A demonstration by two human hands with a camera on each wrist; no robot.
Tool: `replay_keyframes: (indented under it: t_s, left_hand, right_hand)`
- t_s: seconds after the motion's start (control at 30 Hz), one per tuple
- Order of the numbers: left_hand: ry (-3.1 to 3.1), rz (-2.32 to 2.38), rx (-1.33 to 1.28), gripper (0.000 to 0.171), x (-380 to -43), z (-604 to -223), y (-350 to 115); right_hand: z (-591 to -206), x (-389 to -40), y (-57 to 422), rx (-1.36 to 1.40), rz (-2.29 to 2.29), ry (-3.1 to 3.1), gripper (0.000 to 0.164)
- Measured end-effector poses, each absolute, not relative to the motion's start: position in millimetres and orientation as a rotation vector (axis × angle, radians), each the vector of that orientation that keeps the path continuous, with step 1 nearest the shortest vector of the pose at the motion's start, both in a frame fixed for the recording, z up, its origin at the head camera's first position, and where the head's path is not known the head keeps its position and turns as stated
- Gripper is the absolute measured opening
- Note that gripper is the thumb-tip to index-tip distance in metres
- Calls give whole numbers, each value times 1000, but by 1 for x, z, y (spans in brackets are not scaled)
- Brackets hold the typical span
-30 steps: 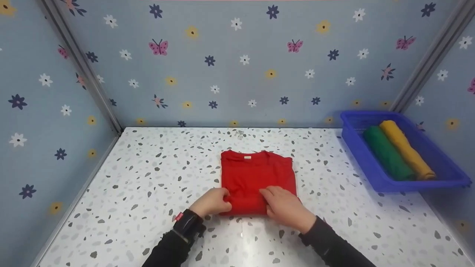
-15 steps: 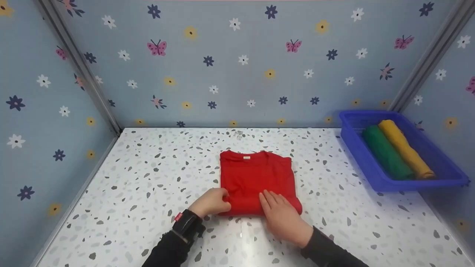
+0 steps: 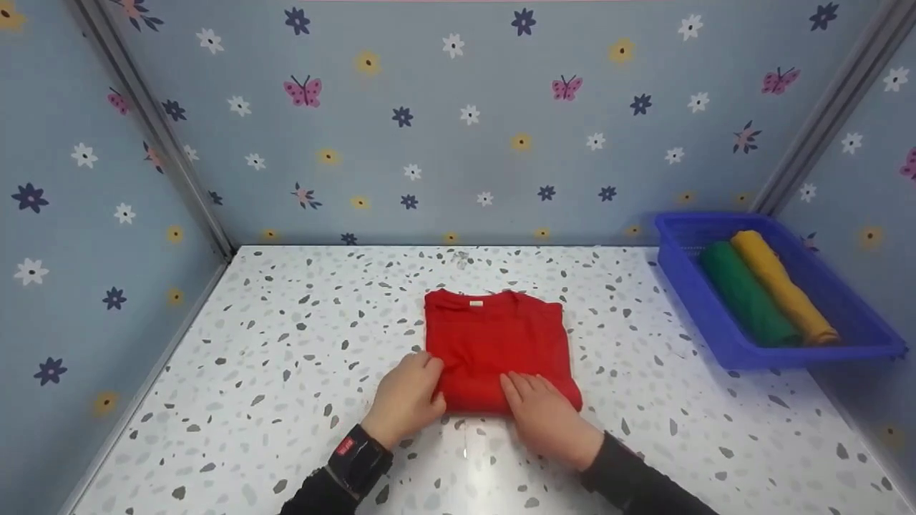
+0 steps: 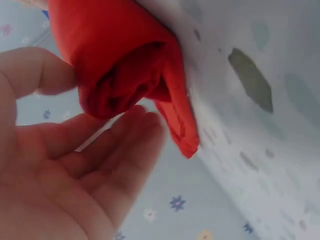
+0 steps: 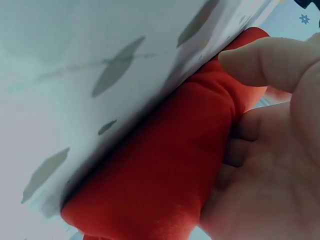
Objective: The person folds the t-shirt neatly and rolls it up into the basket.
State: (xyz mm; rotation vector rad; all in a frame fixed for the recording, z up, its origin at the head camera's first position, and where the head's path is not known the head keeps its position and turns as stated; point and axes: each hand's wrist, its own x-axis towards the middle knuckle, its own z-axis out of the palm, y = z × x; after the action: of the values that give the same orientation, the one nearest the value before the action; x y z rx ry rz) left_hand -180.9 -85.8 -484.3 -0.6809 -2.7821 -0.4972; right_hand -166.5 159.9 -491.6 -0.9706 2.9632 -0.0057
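In the head view a folded red T-shirt [image 3: 494,336] lies on the speckled table, its neckline and small pale label at the far side. Its near edge is rolled into a thick roll [image 5: 150,165]. My left hand [image 3: 406,397] holds the roll's left end. In the left wrist view the thumb [image 4: 47,72] touches the roll on one side, the fingers reach round the other, and the roll's spiral end shows. With fingers fairly straight, my right hand [image 3: 547,418] rests over the right part of the roll; its thumb [image 5: 245,62] lies along the near side.
A blue plastic basket [image 3: 687,307] stands at the right, with a green cloth roll [image 3: 748,293] and a yellow cloth roll [image 3: 787,290] inside. Flower-patterned walls [image 3: 458,86] enclose the white speckled table [image 3: 322,300] at the back and both sides.
My right hand has gone from gripping the roll with bent fingers to lying flatter on it. The left hand has shifted slightly up and turned at the roll's left end.
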Motion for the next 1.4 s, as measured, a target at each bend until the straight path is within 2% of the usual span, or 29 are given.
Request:
replay_keyframes:
  t_s: [0.2,0.4,0.67,0.97,1.4]
  left_hand:
    - [-2628,-306,-834,34,-171,-487,-83]
    - [-2619,-223,-848,37,-172,-494,-80]
    - [-2700,-169,-837,35,-176,-496,-75]
    - [-2819,-310,-793,24,-181,-494,-73]
    - [-2811,-499,-813,19,-180,-495,-82]
  right_hand:
    - [-491,-169,160,-960,-22,2965,63]
    - [-494,-171,159,-997,-38,3006,61]
    - [-493,-177,160,-1016,-77,3018,57]
    - [-490,-184,165,-996,-184,2987,52]
    - [-487,-182,167,-1040,-206,2978,47]
